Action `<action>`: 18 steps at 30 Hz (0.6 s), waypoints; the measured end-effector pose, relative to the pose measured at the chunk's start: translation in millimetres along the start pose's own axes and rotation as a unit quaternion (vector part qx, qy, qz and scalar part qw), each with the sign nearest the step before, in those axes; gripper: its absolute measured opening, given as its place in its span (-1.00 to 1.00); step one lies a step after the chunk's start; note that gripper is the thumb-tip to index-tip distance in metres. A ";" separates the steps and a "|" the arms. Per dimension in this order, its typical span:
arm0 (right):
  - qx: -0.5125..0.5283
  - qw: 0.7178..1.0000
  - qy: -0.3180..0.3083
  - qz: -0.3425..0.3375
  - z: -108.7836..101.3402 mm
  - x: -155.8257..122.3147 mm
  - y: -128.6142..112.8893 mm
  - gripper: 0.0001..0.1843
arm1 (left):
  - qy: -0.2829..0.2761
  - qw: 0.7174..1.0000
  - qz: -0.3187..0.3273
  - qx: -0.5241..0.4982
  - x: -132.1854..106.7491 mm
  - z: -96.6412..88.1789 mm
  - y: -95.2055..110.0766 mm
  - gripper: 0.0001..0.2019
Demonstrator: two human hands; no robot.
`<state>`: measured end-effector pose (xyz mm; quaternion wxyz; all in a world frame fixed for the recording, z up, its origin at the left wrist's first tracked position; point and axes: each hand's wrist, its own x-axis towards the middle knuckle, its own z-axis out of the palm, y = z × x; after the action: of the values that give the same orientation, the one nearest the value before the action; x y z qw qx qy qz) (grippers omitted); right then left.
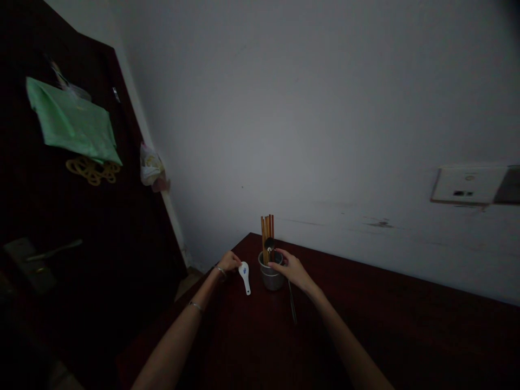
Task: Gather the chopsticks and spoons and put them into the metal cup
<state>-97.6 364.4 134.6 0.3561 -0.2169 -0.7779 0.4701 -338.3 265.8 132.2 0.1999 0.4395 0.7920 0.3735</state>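
Observation:
On the dark red table, a white soup spoon (245,277) with a blue mark lies with its bowl away from me. My left hand (231,261) is closed at the edge of that bowl, fingertips pinched against it. A grey metal cup (272,280) stands upright just right of the spoon. Several wooden chopsticks (266,230) and a dark metal spoon (269,244), bowl up, stand in it. My right hand (293,271) curls around the cup's right rim, thumb in front and fingers behind. Its fingertips are partly hidden among the utensils.
Thin metal sticks (292,304) lie on the table (252,346), right of the cup. A pale wall (309,135) rises behind, with a socket plate (467,184) at right. At left are a dark door (122,227), a green cloth (75,119) and a hanging plastic bag (152,167).

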 end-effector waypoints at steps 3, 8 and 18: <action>-0.005 1.000 -0.009 -0.004 -1.1 -0.8 -1.2 -0.32 | -0.024 0.999 -0.028 0.030 4.0 4.1 -2.1 -0.90; 0.007 1.000 -0.016 0.003 -1.6 -0.5 0.6 -0.30 | -0.032 0.996 -0.031 0.074 7.7 8.7 -6.0 -0.85; 0.024 1.000 -0.008 -0.009 -1.3 1.1 4.6 -0.34 | -0.009 0.990 0.031 0.137 7.4 13.4 -4.6 -0.88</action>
<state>-97.3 368.1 131.3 0.3592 -0.1977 -0.7709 0.4874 -336.1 276.1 120.2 0.1335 0.4904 0.8201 0.2629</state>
